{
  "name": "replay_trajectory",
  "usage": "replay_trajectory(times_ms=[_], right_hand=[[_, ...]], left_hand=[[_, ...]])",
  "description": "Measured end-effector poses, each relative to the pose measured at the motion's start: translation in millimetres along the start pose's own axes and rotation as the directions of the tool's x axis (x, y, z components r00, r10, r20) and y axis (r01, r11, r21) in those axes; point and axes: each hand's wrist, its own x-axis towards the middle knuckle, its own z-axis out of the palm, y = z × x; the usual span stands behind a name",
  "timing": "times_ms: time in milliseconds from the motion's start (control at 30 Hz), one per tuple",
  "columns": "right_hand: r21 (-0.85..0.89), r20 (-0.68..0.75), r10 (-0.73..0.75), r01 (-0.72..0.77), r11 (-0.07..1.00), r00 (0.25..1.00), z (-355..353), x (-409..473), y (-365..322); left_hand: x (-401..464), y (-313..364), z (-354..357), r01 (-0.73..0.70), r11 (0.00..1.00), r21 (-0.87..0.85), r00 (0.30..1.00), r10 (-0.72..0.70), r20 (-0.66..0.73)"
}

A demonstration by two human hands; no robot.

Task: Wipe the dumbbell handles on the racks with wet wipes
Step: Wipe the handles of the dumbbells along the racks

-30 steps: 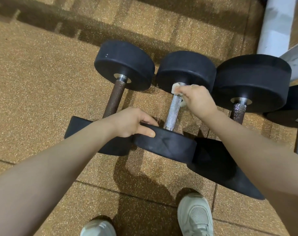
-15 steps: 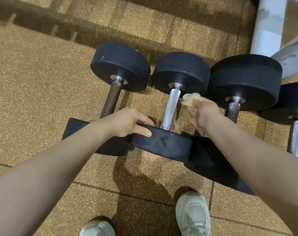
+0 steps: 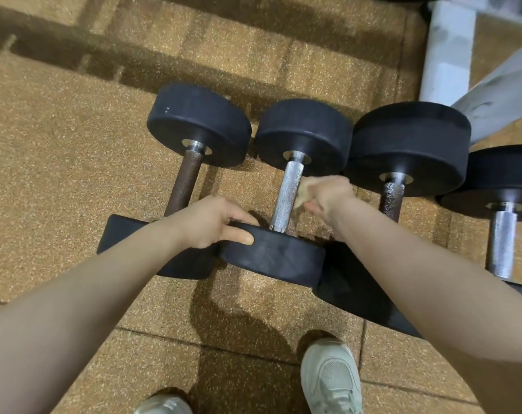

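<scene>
Flanking dumbbells [image 3: 403,162] — white rack leg [image 3: 446,52]

No text, number, brand or sign can be read anywhere here. The black rubber dumbbell heads [image 3: 198,124] carry no legible weight marking; a few pale specks on the leftmost one may be scuffs rather than print. The pale mesh sneakers [image 3: 331,377] and the white metal rack frame [image 3: 444,52] show no readable lettering either.
</scene>
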Motion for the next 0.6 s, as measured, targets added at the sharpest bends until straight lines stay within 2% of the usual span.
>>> replay_trajectory(times_ms=[67, 133, 300, 433, 500, 567, 600], right_hand=[[0.237, -0.083, 0.022, -0.002, 0.972, 0.996, 4, 10, -14], [0.345, -0.116, 0.029, 0.013, 0.938, 0.993, 12, 14, -16], [0.061, 0.030, -0.043, 0.041, 0.997, 0.999, 9, -7, 11], [-0.221, 0.222, -0.085, 0.135, 0.966, 0.971, -2, -25, 28], [-0.159, 0.132, -0.134, 0.154, 0.975, 0.982, -4, -18, 22], [0.024, -0.079, -0.217, 0.219, 0.975, 0.973, -4, -2, 11], [0.024, -0.171, -0.292, 0.300, 0.954, 0.941, -3, 6, 6]], left_hand=[[0, 0, 1, 0.010, 1.000, 0.000, 1.000, -0.010, -0.007], [0, 0, 1, 0.021, 1.000, -0.001, 1.000, -0.021, -0.003], [4, 0, -2, 0.044, 0.999, -0.020, 0.999, -0.044, 0.022], [4, 0, -2, 0.031, 0.999, -0.024, 0.999, -0.030, 0.026], [2, 0, -1, 0.021, 0.999, -0.024, 1.000, -0.021, 0.015], [1, 0, 0, 0.016, 1.000, -0.011, 1.000, -0.016, 0.003], [1, 0, 0, 0.016, 1.000, -0.003, 1.000, -0.016, -0.001]])
